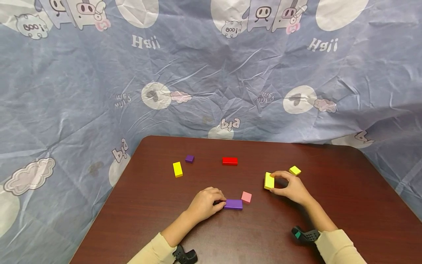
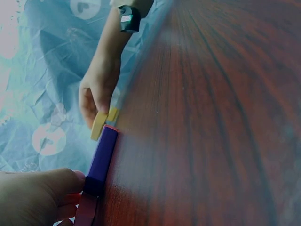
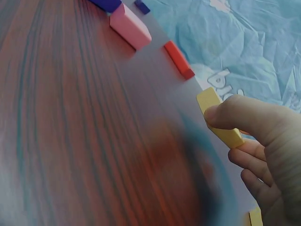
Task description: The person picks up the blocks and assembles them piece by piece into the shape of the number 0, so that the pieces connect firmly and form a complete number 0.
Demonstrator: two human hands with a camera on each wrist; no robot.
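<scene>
My left hand (image 1: pixel 206 204) grips the left end of a long purple block (image 1: pixel 233 204), thumb and fingers curled at that end. In the left wrist view the same purple block (image 2: pixel 102 157) stretches away from the thumb along the tabletop. A pink block (image 1: pixel 246 197) lies close by the purple one's right end. Further right, my right hand (image 1: pixel 293 187) pinches a yellow block (image 1: pixel 269 181) between thumb and fingers. The right wrist view shows the thumb pressed across the face of this yellow block (image 3: pixel 218 117). Just behind that hand is a smaller yellow block (image 1: pixel 295 170).
On the dark brown wooden table (image 1: pixel 148 220), a red block (image 1: pixel 229 161) lies towards the back. At the back left are a second long yellow block (image 1: pixel 178 169) and a small dark purple block (image 1: pixel 189 158). A blue printed cloth (image 1: pixel 197 73) hangs behind the table.
</scene>
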